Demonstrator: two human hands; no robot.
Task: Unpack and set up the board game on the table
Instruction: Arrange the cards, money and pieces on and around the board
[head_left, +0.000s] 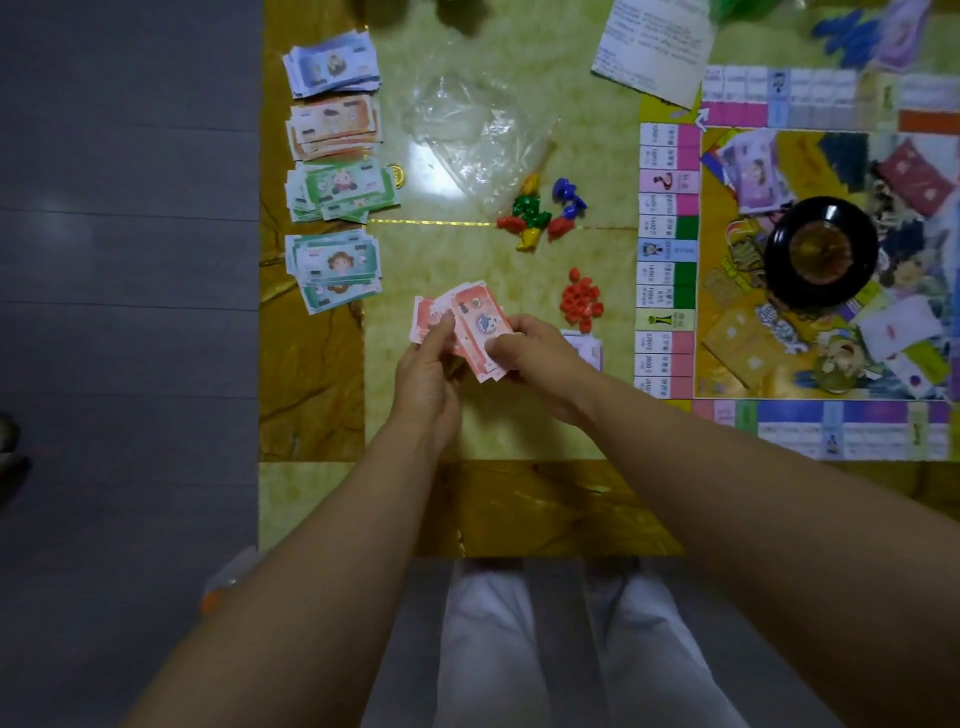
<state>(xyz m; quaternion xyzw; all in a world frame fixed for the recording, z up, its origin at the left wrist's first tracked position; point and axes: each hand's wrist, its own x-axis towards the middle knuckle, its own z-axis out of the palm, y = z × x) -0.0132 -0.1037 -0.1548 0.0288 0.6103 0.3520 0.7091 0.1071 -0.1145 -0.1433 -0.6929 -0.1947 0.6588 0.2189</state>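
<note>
Both hands pinch a fanned sheaf of red play-money notes (480, 325) just over the worktop (493, 436) — the left hand (426, 366) at its left edge, the right hand (537, 358) curled beneath, thumb on top. The thin notes could slip loose (the fan looks uneven) and scatter into the red houses (581, 300) or the teal pile (335, 270) — muddling sorted denominations.

We're in a home: marble-look table (311, 395), grey floor (130, 260), board game (779, 260) and play money (332, 62) spread out.
</note>
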